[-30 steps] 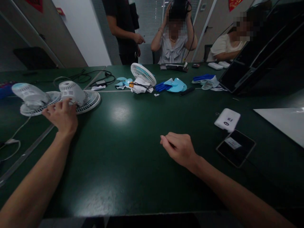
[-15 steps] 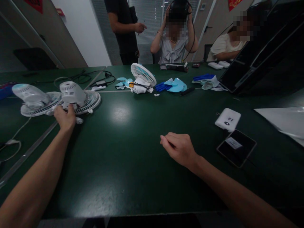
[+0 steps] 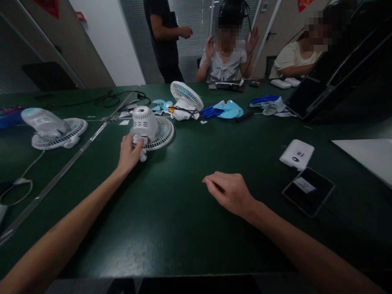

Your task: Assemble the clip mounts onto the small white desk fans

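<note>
My left hand [image 3: 131, 153] grips a white electric fan [image 3: 145, 124] by the narrow part at its near side. The fan's round grille faces down toward the green table, with the motor housing on top. To its left, a second white fan [image 3: 45, 126] rests grille down in the same way. My right hand [image 3: 229, 190] hangs over the middle of the table, its fingers curled closed. Whether anything is inside those fingers is hidden.
Farther back are another white fan [image 3: 185, 102], a light-blue fan blade [image 3: 232, 109] and blue-white gloves [image 3: 269, 104]. A white power bank [image 3: 297, 154] and a black phone [image 3: 308, 191] lie right. A dark monitor-like panel [image 3: 339, 69] leans there. Several people are across the table [image 3: 183, 245].
My left hand has carried the fan to the right, away from the second fan. My right hand stays nearly in place. The person opposite has lowered their hands from the headgear.
</note>
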Demonstrator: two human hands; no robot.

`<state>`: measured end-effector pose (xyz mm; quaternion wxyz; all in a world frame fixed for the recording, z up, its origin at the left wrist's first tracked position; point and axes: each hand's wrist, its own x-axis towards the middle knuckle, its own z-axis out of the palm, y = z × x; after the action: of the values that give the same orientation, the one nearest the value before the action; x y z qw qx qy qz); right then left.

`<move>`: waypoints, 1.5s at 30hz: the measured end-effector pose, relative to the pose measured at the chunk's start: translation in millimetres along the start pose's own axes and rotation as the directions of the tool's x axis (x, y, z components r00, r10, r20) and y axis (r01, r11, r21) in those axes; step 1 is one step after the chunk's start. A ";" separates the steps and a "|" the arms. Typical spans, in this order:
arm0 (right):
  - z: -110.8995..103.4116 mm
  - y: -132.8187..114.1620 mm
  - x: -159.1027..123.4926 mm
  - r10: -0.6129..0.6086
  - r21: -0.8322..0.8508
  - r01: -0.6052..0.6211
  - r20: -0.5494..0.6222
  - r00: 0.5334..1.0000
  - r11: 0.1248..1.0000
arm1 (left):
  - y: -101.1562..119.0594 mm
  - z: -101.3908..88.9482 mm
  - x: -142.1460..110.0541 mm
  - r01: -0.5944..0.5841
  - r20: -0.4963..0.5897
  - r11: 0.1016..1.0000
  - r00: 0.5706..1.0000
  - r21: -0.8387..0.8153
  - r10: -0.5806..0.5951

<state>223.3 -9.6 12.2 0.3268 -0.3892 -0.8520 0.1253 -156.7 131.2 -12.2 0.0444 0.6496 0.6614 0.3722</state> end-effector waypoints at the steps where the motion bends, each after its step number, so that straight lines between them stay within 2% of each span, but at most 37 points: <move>1: -0.1 -0.8 0.3 -0.003 0.005 0.003 0.007 1.000 1.000 | 12.4 5.6 -6.8 -0.046 0.031 0.998 0.998 -0.053 0.047; 5: 1.6 -3.1 0.7 -0.012 -0.022 0.013 0.056 0.998 1.000 | 68.1 20.4 -46.6 -0.125 0.122 0.959 0.980 -0.253 0.159; 8: 4.7 -4.9 -0.2 -0.030 -0.116 0.041 0.096 0.995 0.992 | 110.3 24.0 -87.1 -0.143 0.192 0.918 0.955 -0.370 0.226; 10: 7.1 -7.1 -2.0 -0.078 -0.197 0.104 0.137 0.987 0.975 | 134.3 24.2 -112.6 -0.142 0.225 0.902 0.942 -0.408 0.250; 12: 9.5 -10.3 -4.8 -0.131 -0.276 0.179 0.184 0.974 0.944 | 152.5 23.5 -131.6 -0.125 0.285 0.892 0.920 -0.435 0.268; 15: 13.3 -16.2 -9.2 -0.147 -0.367 0.228 0.237 0.960 0.902 | 166.7 22.0 -143.5 -0.100 0.339 0.868 0.894 -0.486 0.292; 19: 17.5 -24.0 -11.7 -0.081 -0.445 0.203 0.277 0.957 0.872 | 161.9 17.6 -139.1 -0.066 0.372 0.814 0.866 -0.577 0.334; 21: 18.9 -27.7 -11.4 -0.038 -0.474 0.182 0.298 0.954 0.861 | 152.9 12.2 -136.4 -0.041 0.392 0.820 0.864 -0.571 0.316; 24: 20.2 -32.0 -10.8 0.007 -0.516 0.176 0.333 0.943 0.838 | 137.6 -0.5 -137.2 -0.067 0.446 0.907 0.854 -0.415 0.267; 27: 20.6 -33.0 -10.9 0.022 -0.557 0.180 0.336 0.941 0.811 | 127.3 -15.0 -143.5 -0.192 0.533 0.950 0.792 -0.245 0.297; 29: 21.0 -32.2 -11.4 0.015 -0.553 0.174 0.320 0.947 0.815 | 124.7 -23.0 -148.5 -0.232 0.571 0.947 0.756 -0.223 0.320; 30: 21.3 -31.7 -11.6 0.006 -0.537 0.172 0.313 0.950 0.826 | 124.4 -26.0 -150.7 -0.222 0.577 0.946 0.752 -0.235 0.320; 33: 22.3 -31.7 -12.0 -0.013 -0.501 0.168 0.298 0.955 0.849 | 124.4 -29.8 -153.6 -0.121 0.580 0.943 0.762 -0.311 0.289; 35: 22.1 -33.1 -11.7 -0.022 -0.515 0.189 0.313 0.950 0.836 | 123.6 -28.4 -152.1 -0.021 0.559 0.915 0.786 -0.403 0.264; 37: 21.2 -35.0 -11.0 -0.028 -0.539 0.222 0.344 0.938 0.812 | 122.6 -25.3 -148.1 0.109 0.525 0.838 0.820 -0.534 0.228; 40: 19.9 -37.2 -9.4 -0.050 -0.533 0.252 0.365 0.930 0.808 | 122.9 -21.3 -140.1 0.284 0.479 0.659 0.868 -0.697 0.132; 42: 20.1 -37.9 -8.6 -0.072 -0.513 0.253 0.347 0.935 0.820 | 125.6 -19.9 -135.6 0.334 0.482 0.599 0.871 -0.728 0.100; 45: 21.7 -37.8 -8.5 -0.120 -0.455 0.238 0.274 0.954 0.858 | 131.9 -17.0 -132.9 0.293 0.485 0.654 0.865 -0.697 0.129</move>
<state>191.1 -40.2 9.6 0.1261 -0.3592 -0.9215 -0.0772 -36.7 -10.8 16.1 0.4936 0.6128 0.4426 0.4301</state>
